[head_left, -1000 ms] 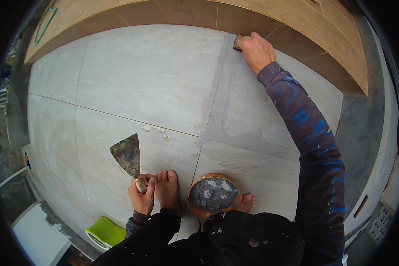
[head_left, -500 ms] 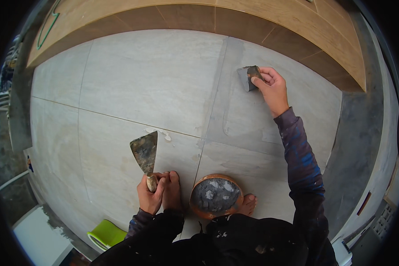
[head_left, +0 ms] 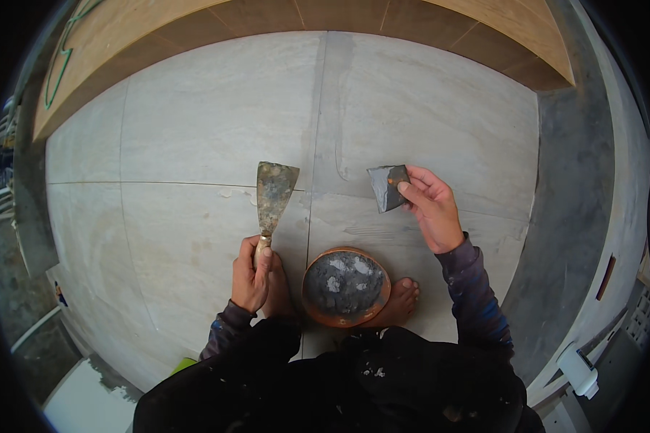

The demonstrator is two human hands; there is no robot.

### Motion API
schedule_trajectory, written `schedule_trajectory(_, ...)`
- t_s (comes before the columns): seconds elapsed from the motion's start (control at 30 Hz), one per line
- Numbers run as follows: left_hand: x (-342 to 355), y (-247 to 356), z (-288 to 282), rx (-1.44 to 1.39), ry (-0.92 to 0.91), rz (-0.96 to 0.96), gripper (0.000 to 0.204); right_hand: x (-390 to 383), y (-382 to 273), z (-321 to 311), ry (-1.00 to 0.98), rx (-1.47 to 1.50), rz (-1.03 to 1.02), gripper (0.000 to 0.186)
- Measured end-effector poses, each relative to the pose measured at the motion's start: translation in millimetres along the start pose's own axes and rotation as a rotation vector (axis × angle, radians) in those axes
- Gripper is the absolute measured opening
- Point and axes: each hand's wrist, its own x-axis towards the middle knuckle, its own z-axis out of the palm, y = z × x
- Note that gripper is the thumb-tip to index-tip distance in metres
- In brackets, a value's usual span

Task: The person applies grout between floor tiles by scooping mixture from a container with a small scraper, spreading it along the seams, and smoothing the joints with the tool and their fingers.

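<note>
The dark spreader (head_left: 394, 189), beyond the bowl (head_left: 363, 318) and to its right, is pinched in my right hand (head_left: 436, 213) opposite its grey-smeared edge, presumably keeping my fingers clean. Left of the bowl, my left hand (head_left: 250, 280) grips the scraper (head_left: 274, 193) by its handle. The bowl sits between my feet (head_left: 401, 299), likely for easy reach.

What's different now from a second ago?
The right grip has drawn the spreader back from the foot of the brown step toward the person, just beyond and right of the bowl. The left grip has swung the scraper from leaning left to leaning slightly right. Neither tool was let go, nothing new taken. The bowl stays between the feet.
</note>
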Motion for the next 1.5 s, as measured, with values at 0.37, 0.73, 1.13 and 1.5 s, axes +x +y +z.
schedule_trajectory(0.37, -10.3, 7.5, 40.0, 0.056, -0.387, 0.127, 0.031, -138.8, 56.2, -57.8, -0.044, 0.066, 0.127, 0.025)
schedule_trajectory(0.73, -21.0, 34.6, 101.2, 0.497, -0.423, 0.258, 0.029, -225.3, 104.3, -98.3, 0.054, -0.056, 0.101, 0.017)
schedule_trajectory(1.13, -39.1, 124.6, 189.1, 0.405, -0.397, 0.177, 0.021, -256.8, 69.7, -167.1, 0.038, 0.044, 0.015, 0.024)
schedule_trajectory(1.5, 8.8, 227.7, 409.8, 0.559, -0.593, 0.516, 0.027, -293.0, -8.4, -337.3, 0.449, 0.179, -0.177, 0.02)
